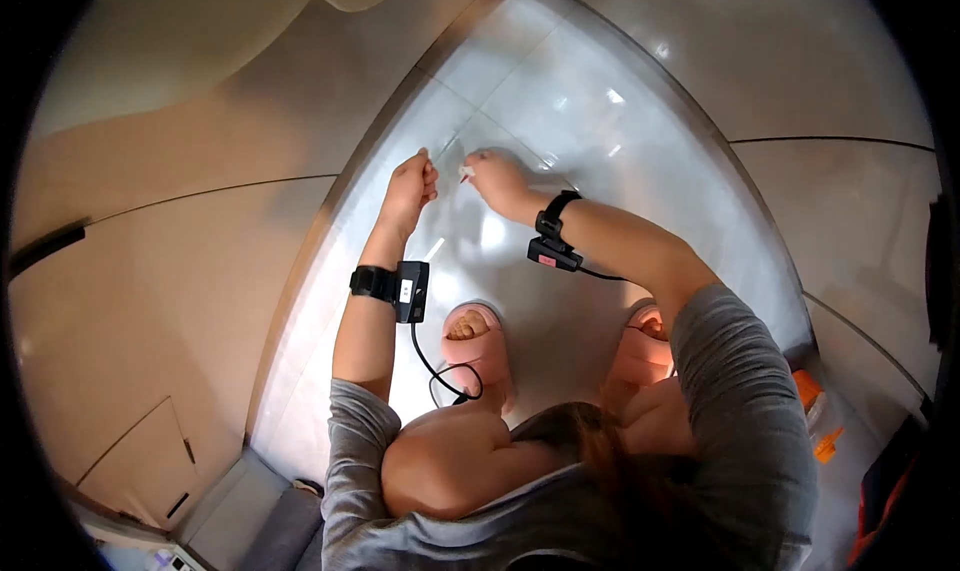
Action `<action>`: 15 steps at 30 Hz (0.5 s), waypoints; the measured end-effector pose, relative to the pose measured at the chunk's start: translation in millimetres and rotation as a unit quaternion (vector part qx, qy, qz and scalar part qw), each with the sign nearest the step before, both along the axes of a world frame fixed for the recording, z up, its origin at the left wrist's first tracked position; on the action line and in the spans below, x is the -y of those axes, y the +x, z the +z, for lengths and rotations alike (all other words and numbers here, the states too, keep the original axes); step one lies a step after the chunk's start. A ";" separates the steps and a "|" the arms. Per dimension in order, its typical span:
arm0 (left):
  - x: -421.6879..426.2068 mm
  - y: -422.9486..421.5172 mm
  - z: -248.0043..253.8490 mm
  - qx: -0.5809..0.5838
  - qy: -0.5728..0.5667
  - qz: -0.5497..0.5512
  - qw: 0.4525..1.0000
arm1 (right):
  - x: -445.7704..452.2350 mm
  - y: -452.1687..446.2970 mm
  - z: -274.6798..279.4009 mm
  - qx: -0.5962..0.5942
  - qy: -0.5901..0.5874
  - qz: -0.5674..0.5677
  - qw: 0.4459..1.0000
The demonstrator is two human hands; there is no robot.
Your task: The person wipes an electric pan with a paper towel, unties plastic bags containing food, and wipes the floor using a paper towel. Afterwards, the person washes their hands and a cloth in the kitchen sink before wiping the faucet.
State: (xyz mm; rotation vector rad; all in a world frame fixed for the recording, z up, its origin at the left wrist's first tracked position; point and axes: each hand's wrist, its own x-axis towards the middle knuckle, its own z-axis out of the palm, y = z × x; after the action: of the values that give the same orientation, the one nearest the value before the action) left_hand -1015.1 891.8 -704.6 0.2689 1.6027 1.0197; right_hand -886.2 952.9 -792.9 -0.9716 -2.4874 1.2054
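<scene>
My left hand (411, 186) is closed with its fingers curled, held over the shiny tiled floor (540, 81); whatever it grips, if anything, is too small to make out. To its right, my right hand (495, 181) is closed around a small white item with a red tip (466, 175), which pokes out on the side facing my left hand. A narrow gap separates the two hands. Each forearm carries a black strap with a small box and a cable.
Pink slippers (476, 346) are on my feet below my hands. Beige panels (170, 271) border the floor on both sides. Orange and clear plastic items (826, 443) lie at the lower right. A grey cushion-like object (285, 531) is at the lower left.
</scene>
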 end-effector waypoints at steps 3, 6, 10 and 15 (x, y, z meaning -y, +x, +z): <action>6.9 -2.4 1.0 -0.018 -0.029 0.051 0.998 | 8.2 -9.8 -15.2 -0.007 0.061 0.079 0.995; 8.8 -0.3 -0.6 -0.016 -0.035 0.072 0.997 | 11.6 -8.6 -5.0 0.019 0.179 0.174 0.968; 5.6 2.7 3.5 -0.008 -0.014 0.065 0.998 | -5.0 11.8 2.8 0.078 0.276 0.272 0.918; -7.4 12.6 10.8 -0.003 -0.001 -0.003 1.000 | -76.1 99.5 11.8 0.152 0.310 0.250 0.905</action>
State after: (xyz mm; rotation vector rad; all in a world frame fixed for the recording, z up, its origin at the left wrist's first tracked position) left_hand -1002.5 899.1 -693.8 0.2762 1.6065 1.0137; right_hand -786.7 1029.0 -781.1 -0.3728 -3.1736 0.2728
